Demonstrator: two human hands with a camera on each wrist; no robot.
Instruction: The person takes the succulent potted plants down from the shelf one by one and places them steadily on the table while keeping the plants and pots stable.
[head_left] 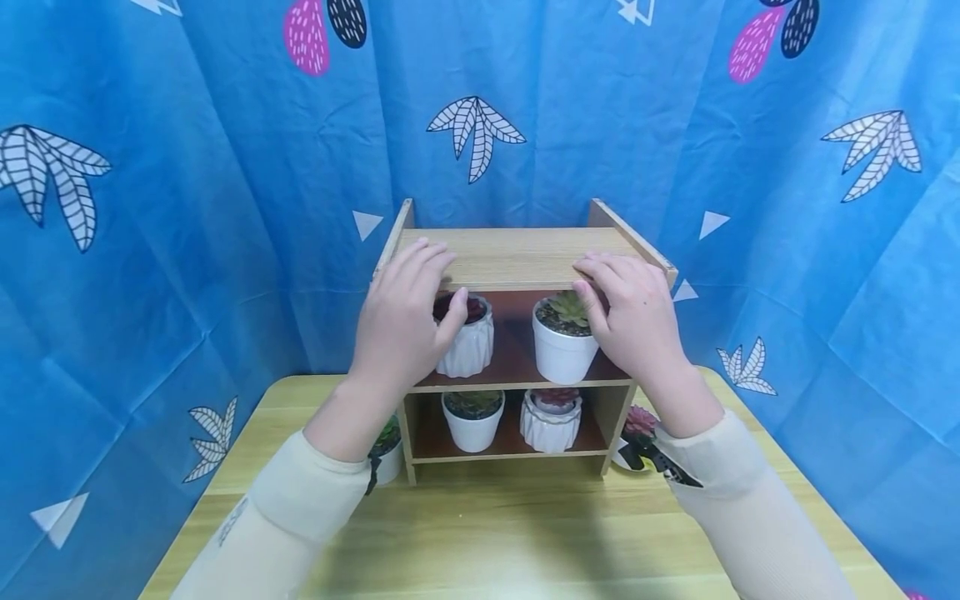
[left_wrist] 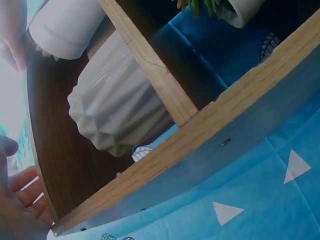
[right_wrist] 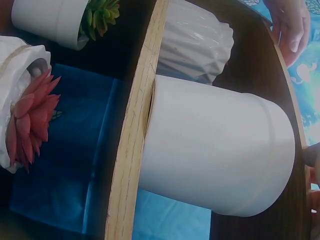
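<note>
Far left: a green potted plant (head_left: 387, 465) stood on the table (head_left: 480, 533), just beside the shelf. Left hand (head_left: 401, 325) rested at the left front of the wooden shelf (head_left: 517, 254), fingers extended over the top board, thumb spread. Shelf stood upright on the table: ribbed pot (head_left: 469, 348) upper left, plain pot (head_left: 474, 432) below; then red-plant pot (head_left: 551, 427) lower right, green-succulent pot (head_left: 562, 354) above. Right hand (head_left: 633, 317) lay at the board's right front, fingers extended, thumb apart. Far right: pink succulent (head_left: 640, 420), near the shelf.
</note>
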